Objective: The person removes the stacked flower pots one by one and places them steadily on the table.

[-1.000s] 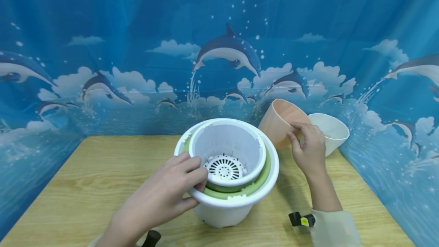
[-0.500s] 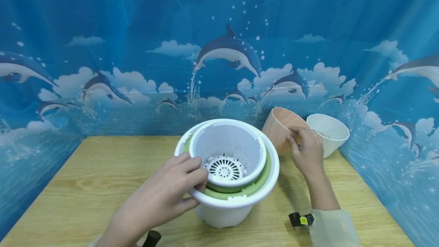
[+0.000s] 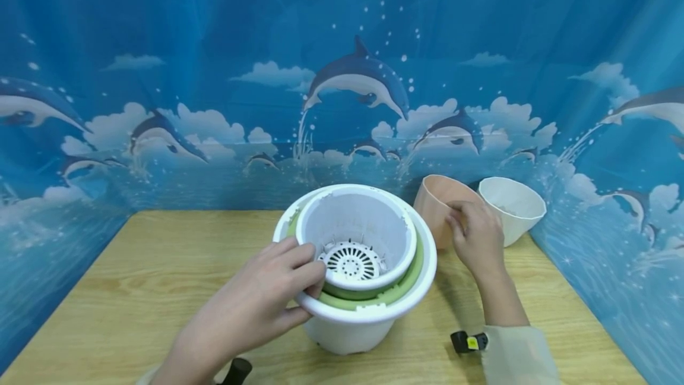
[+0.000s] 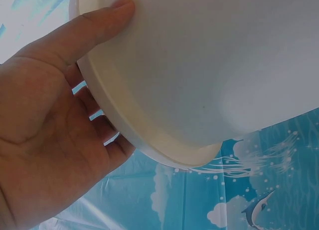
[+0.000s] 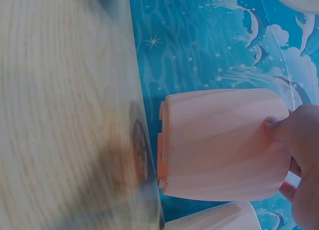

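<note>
My left hand (image 3: pixel 267 284) grips the near-left rim of a large white flower pot (image 3: pixel 350 337), its thumb on the outer wall and its fingers over the rim. Nested inside are a green pot (image 3: pixel 342 303) and a smaller white pot (image 3: pixel 352 212) with a slotted base. Further right and back, my right hand (image 3: pixel 478 236) pinches the near-right rim of a peach-coloured flower pot (image 3: pixel 434 212). The right wrist view shows the thumb on that pot's outside wall, with its orange-edged base close over the table.
A cream-white pot (image 3: pixel 518 218) stands behind the right hand, by the table's back right corner. Curtains with dolphins (image 3: pixel 355 85) hang along the back and both sides of the wooden table (image 3: pixel 176 254). Small black wrist-worn devices (image 3: pixel 467 342) stick out near both wrists.
My right hand has lowered the peach pot, shifting it slightly to the right and turning it more upright. The left hand and the nested pots have stayed in place.
</note>
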The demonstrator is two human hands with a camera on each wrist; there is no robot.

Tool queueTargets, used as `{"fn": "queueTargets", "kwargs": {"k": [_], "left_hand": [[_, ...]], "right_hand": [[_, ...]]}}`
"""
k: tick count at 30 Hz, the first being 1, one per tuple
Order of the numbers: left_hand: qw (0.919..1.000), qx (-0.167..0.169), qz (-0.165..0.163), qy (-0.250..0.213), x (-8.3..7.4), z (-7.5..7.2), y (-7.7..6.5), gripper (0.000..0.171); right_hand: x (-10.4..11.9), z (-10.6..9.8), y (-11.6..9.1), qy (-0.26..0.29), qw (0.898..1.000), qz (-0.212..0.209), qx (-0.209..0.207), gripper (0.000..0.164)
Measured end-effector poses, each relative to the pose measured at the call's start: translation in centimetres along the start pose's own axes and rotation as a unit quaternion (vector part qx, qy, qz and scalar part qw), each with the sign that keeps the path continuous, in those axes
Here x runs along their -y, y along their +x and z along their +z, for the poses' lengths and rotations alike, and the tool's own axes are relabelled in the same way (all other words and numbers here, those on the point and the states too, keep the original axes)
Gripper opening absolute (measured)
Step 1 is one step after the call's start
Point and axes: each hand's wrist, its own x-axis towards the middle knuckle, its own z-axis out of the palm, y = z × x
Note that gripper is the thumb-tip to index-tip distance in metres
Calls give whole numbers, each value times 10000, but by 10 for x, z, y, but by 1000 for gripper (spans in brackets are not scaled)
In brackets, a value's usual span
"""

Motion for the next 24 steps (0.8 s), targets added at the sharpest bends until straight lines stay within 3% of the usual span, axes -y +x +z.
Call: {"fn": "queueTargets", "kwargs": {"k": [24], "left_hand": [[10000,-17,28,15,0,0,1,40]], "right_hand": [[-6,6,-6,-249,9988,98,403,18]]}}
